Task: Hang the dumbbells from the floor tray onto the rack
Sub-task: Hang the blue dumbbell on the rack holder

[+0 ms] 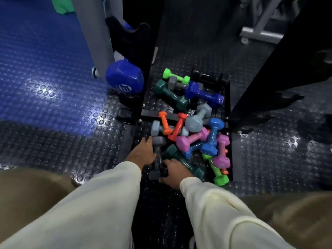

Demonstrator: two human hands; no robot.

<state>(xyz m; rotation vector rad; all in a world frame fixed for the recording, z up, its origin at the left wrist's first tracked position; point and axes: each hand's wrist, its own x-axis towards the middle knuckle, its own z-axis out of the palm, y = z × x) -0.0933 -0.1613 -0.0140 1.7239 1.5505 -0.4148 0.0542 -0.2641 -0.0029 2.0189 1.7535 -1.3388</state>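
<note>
The floor (45, 72) is studded rubber, blue at the far left and dark grey elsewhere. A black rack (136, 56) stands at the far centre-left beside a grey upright post (95, 33), and 1 large blue dumbbell (124, 79) already hangs on its low left side. A second dark panel (287, 56) rises at the right.

On the floor between them lies the black floor tray (229, 103), filled with a loose heap of small dumbbells. At the far end lie a dark green dumbbell (170, 95), a royal blue dumbbell (204, 94) and a lime green dumbbell (176, 75). In the middle sit a pale grey dumbbell (197, 118), 2 orange ones crossed (177, 126), and a pink dumbbell (193, 139) leaning on a bright blue dumbbell (212, 137).

At the near left of the tray lies a dark grey dumbbell (158, 157), lengthways from near to far. The left hand (143, 152) lies against its left side, fingers reaching to its far head; I cannot tell whether they curl round it. The right hand (173, 172) wraps its fingers around the near head. Both arms wear cream sleeves (100, 203).
</note>
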